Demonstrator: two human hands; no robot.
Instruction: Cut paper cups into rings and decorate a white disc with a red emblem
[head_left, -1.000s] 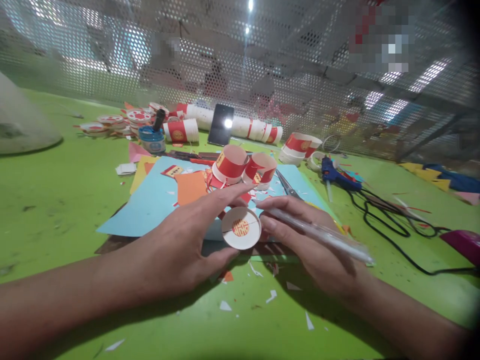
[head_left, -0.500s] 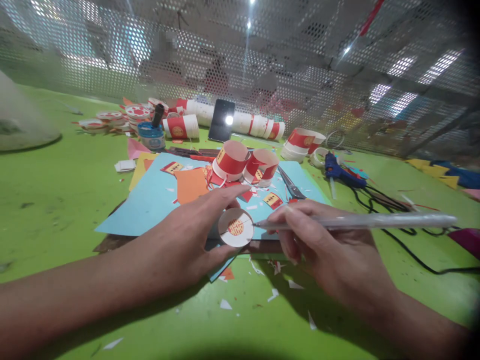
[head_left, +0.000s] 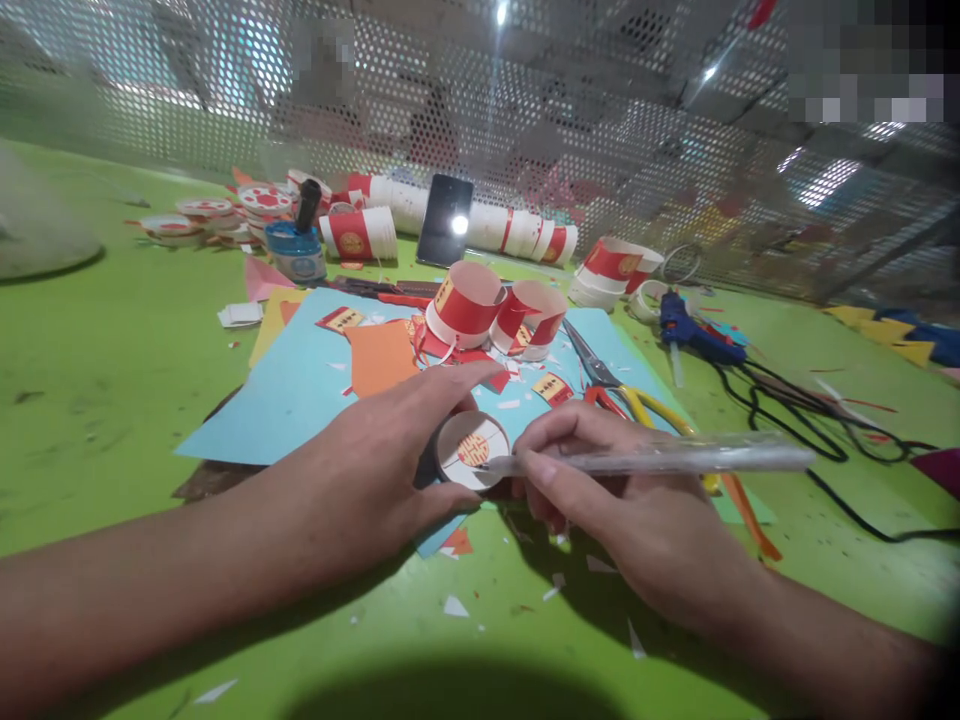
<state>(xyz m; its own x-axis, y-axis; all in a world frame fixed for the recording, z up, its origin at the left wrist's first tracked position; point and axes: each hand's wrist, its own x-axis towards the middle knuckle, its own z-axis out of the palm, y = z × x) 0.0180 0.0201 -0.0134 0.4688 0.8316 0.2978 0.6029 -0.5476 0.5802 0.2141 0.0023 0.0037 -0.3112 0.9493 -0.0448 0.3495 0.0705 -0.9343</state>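
Note:
My left hand (head_left: 375, 455) is closed round the rim of a small round white paper piece (head_left: 473, 448) with an orange-red emblem in its middle. The thumb lies at its near edge, the fingers at its far edge. Thin dark lines run across the white face. A slim pen with a clear barrel (head_left: 697, 457) is pinched in my right hand (head_left: 622, 490), its tip at the white face just below the emblem. Behind the hands, cut red-and-white paper cup pieces (head_left: 465, 305) stand on light blue paper (head_left: 262, 400).
Scissors (head_left: 592, 355) with red and yellow handles lie beyond my right hand. A blue glue gun (head_left: 697, 330) with a black cord is at the right. A phone (head_left: 444, 220) leans on a row of paper cups (head_left: 517, 235). A blue jar (head_left: 295, 250) stands left; paper scraps litter the green table.
The pen tip has moved inward from the right edge of the round piece to just below the emblem. My right hand has shifted and more of the scissors' handles shows.

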